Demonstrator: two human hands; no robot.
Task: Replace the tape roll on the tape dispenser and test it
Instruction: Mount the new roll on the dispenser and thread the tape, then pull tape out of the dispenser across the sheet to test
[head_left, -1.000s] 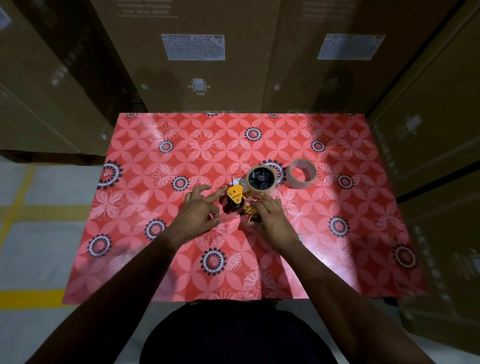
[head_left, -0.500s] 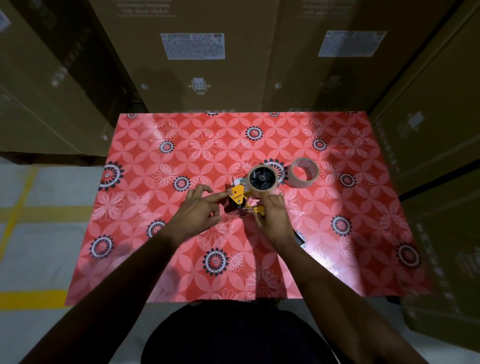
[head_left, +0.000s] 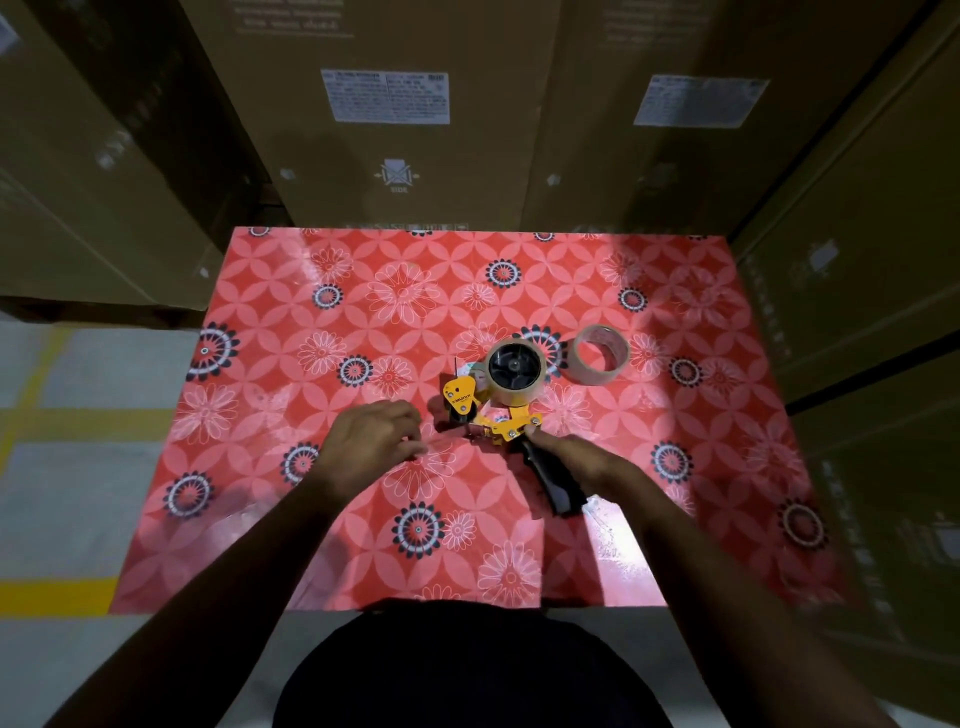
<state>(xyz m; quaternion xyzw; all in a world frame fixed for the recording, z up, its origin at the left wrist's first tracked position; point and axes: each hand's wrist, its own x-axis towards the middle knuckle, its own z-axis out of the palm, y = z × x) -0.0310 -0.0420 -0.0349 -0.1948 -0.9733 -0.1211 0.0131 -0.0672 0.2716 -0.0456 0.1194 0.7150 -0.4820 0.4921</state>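
Note:
The tape dispenser (head_left: 511, 428), a yellow frame with a black handle, lies on its side on the red flowered table (head_left: 311, 545). A clear tape roll (head_left: 514, 370) sits on its black hub. A second tape roll (head_left: 600, 354) lies flat just to the right. My right hand (head_left: 582, 460) grips the handle from the right side. My left hand (head_left: 376, 441) is left of the dispenser's front, fingertips pinched. A faint clear tape end (head_left: 445, 442) seems to run from them toward the roller.
Tall cardboard boxes (head_left: 395, 130) stand against the table's far edge and along its right side (head_left: 857, 312). To the left is grey floor with yellow lines (head_left: 52, 592). My dark-clothed body is at the near edge.
My left hand has drawn back left and toward me from the yellow flap. My right hand has slid from the dispenser's frame down onto the handle, which now shows.

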